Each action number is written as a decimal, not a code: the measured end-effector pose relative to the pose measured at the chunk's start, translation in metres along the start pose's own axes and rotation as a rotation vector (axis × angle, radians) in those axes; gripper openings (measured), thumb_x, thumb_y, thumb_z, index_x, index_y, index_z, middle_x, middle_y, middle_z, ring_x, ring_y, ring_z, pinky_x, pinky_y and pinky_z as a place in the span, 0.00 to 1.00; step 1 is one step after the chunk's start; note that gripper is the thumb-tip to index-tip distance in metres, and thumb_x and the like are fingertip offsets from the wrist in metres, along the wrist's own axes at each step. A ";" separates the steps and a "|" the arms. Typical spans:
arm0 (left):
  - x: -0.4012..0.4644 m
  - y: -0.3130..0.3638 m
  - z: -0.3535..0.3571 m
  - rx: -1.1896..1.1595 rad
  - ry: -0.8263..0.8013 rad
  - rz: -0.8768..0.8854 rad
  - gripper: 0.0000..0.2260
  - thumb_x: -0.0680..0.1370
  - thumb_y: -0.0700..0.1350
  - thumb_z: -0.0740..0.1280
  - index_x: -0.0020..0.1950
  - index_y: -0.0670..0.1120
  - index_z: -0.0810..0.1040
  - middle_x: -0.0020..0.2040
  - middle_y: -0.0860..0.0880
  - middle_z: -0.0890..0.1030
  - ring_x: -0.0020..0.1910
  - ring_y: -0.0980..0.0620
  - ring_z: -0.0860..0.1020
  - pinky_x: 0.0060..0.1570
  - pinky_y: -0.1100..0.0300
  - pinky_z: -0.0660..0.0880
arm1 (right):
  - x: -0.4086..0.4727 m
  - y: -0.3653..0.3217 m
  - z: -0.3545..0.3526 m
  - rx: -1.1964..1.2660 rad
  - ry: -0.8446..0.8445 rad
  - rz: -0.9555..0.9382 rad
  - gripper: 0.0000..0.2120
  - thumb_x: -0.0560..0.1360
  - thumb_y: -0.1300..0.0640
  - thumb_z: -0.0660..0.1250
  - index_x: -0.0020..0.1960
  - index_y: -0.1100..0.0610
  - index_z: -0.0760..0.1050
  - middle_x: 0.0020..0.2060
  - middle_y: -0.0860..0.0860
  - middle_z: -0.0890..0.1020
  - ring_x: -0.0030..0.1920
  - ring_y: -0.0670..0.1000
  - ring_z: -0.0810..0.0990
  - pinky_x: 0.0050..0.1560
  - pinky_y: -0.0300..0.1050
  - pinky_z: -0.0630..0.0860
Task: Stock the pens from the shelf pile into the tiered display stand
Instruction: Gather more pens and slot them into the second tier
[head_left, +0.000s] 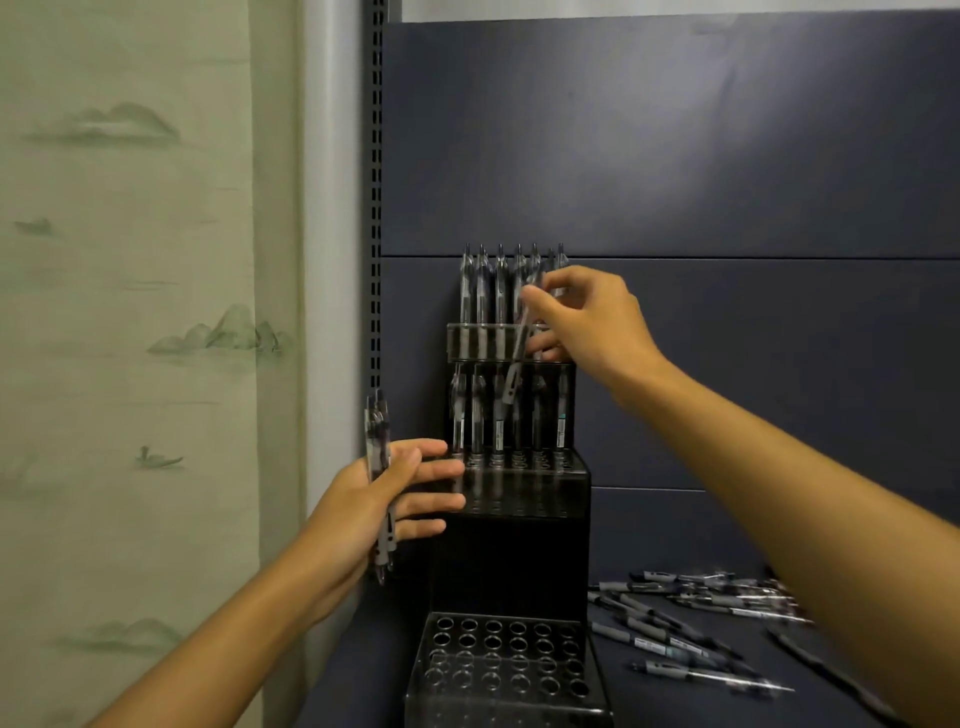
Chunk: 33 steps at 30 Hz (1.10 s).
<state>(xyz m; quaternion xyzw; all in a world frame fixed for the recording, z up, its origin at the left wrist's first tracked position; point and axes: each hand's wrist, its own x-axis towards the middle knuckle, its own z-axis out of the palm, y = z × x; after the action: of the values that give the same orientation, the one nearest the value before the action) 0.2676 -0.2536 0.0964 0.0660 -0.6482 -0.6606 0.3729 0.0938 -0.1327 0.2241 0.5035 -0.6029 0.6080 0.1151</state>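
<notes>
The right hand (582, 317) pinches one pen (519, 353) between thumb and fingertips, tilted in front of the top tier of the black display stand (514, 551) — that tier already holds a row of upright pens (498, 286). The left hand (384, 499) grips a small bundle of pens (378, 441), fingers partly spread, just left of the stand. The loose pile (691, 623) lies on the shelf (675, 706) to the right.
</notes>
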 end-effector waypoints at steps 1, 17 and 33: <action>0.000 0.000 0.000 0.000 0.010 -0.004 0.13 0.81 0.46 0.59 0.59 0.42 0.78 0.51 0.44 0.86 0.42 0.47 0.86 0.39 0.58 0.83 | 0.000 0.004 -0.001 -0.031 0.003 0.004 0.10 0.79 0.52 0.68 0.56 0.56 0.77 0.43 0.52 0.84 0.36 0.51 0.86 0.37 0.43 0.83; -0.002 -0.001 0.009 0.041 -0.010 0.017 0.11 0.82 0.45 0.59 0.57 0.42 0.79 0.50 0.43 0.86 0.42 0.47 0.86 0.38 0.58 0.83 | -0.023 0.053 0.015 -0.147 -0.117 0.099 0.09 0.78 0.51 0.70 0.53 0.55 0.79 0.41 0.52 0.86 0.34 0.47 0.86 0.38 0.42 0.84; -0.002 0.000 0.014 -0.057 -0.134 -0.041 0.16 0.76 0.47 0.63 0.61 0.43 0.78 0.53 0.42 0.85 0.45 0.44 0.86 0.38 0.54 0.84 | -0.046 0.029 0.019 -0.118 -0.225 -0.036 0.10 0.75 0.48 0.72 0.46 0.55 0.80 0.35 0.51 0.86 0.34 0.46 0.85 0.40 0.38 0.80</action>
<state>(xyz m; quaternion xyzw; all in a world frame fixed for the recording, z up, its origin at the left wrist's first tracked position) 0.2612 -0.2409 0.0973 0.0242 -0.6513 -0.6892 0.3166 0.1023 -0.1352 0.1672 0.5717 -0.6376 0.5089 0.0872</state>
